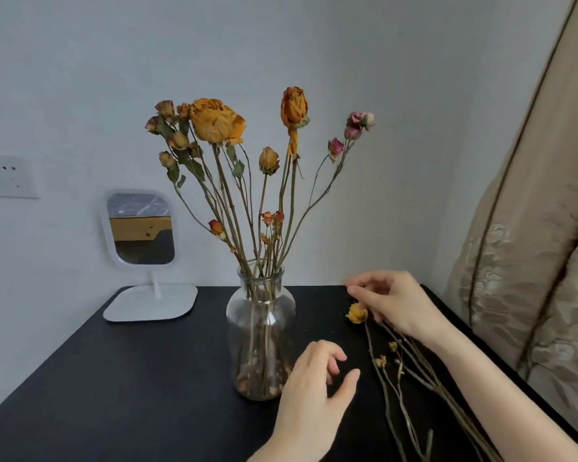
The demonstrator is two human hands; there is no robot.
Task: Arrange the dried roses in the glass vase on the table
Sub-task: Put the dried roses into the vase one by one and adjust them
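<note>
Dried roses at three o'clock of the glass vase may crumble if pinched; right hand grip unclear, left hand slack, empty.

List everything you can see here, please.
glass vase: one, clear, table centre.
dried roses: many, orange, tan, pink, standing in vase.
loose stems: several, brown, lying on table, right.
yellow rose: one, on a loose stem beside right hand.
mirror: one, white, table's back left.
table: one, black.
wall socket: one, white, left.
curtain: one, beige, right.
left hand: one, open, beside vase.
right hand: one, fingers curled over stems; grip unclear.
</note>
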